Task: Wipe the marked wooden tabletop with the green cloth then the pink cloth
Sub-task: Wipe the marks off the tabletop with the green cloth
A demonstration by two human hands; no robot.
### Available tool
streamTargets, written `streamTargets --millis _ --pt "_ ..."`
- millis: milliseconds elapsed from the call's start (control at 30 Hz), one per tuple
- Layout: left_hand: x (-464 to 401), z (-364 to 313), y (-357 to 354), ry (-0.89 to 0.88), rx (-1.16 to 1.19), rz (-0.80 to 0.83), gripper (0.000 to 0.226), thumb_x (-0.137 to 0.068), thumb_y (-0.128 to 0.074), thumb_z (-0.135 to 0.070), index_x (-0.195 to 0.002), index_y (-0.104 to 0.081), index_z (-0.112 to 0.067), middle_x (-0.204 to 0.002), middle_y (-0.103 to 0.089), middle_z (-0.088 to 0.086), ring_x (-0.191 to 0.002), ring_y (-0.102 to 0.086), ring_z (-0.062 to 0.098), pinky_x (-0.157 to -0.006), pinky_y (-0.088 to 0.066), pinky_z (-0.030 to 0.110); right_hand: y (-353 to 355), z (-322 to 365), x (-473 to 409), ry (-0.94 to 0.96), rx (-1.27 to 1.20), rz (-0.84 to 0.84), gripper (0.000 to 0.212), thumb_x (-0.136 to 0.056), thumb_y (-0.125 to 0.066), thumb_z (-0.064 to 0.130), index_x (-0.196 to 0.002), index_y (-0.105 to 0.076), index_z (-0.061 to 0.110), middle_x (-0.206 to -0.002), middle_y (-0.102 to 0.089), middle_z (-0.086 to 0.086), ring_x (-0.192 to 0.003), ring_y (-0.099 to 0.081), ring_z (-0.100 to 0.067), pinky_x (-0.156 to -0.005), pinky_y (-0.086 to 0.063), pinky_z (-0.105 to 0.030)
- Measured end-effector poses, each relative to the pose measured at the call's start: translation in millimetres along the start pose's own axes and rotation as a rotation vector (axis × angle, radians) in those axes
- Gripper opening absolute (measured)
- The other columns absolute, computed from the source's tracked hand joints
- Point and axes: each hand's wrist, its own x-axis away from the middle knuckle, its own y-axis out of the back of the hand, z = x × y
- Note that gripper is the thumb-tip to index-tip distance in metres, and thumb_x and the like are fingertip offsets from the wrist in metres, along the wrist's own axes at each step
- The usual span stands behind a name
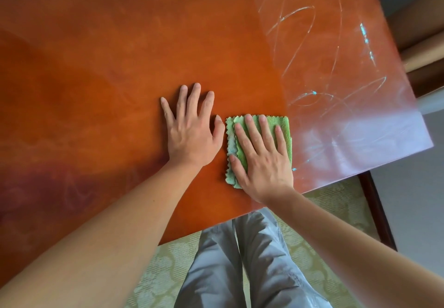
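Note:
The reddish-brown wooden tabletop (108,55) fills most of the view. White and pale blue scribble marks (312,96) cover its right part, under a glare. A folded green cloth (284,130) lies near the front edge, just left of the marks. My right hand (260,156) presses flat on the cloth with straight fingers. My left hand (192,130) rests flat on the bare wood right beside the cloth, fingers spread. No pink cloth is in view.
The table's front edge runs diagonally from lower left to the right corner (430,145). Below it are my grey trousers (252,259) and a pale patterned floor covering (168,271). A dark wooden frame (377,209) and brown furniture (422,43) stand at the right.

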Motion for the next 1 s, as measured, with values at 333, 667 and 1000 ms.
streamTargets --millis 333,667,1000 --pt "-0.8 -10.5 9.3 -0.159 -0.018 0.024 0.051 -0.101 -0.043 -0.03 -0.151 -0.044 -0.02 -0.162 -0.035 0.013 -0.151 -0.027 0.038 -0.121 -0.013 0.065 1.2 4.4 23.8 0.064 -0.008 0.038 0.066 -0.104 -0.032 0.054 -0.162 -0.024 0.022 -0.17 -0.017 -0.005 -0.158 -0.003 -0.029 -0.127 -0.004 -0.052" --pt "-3.9 -67.0 5.5 -0.203 0.201 0.084 0.049 -0.1 -0.041 -0.032 -0.147 -0.051 -0.023 -0.161 -0.038 0.003 -0.153 -0.026 0.026 -0.121 -0.011 0.057 11.5 -36.0 34.6 0.089 -0.021 0.057 0.067 -0.104 -0.031 0.055 -0.162 -0.024 0.023 -0.169 -0.02 -0.004 -0.158 -0.007 -0.026 -0.128 -0.005 -0.05" --pt "1.4 -64.3 -8.0 -0.231 0.077 0.033 0.052 -0.101 -0.038 -0.036 -0.151 -0.046 -0.022 -0.163 -0.035 0.007 -0.153 -0.026 0.03 -0.121 -0.016 0.062 19.6 -93.6 36.8 -0.029 0.041 0.024 0.066 -0.105 -0.025 0.058 -0.163 -0.019 0.027 -0.171 -0.014 -0.001 -0.158 -0.006 -0.027 -0.127 -0.005 -0.05"
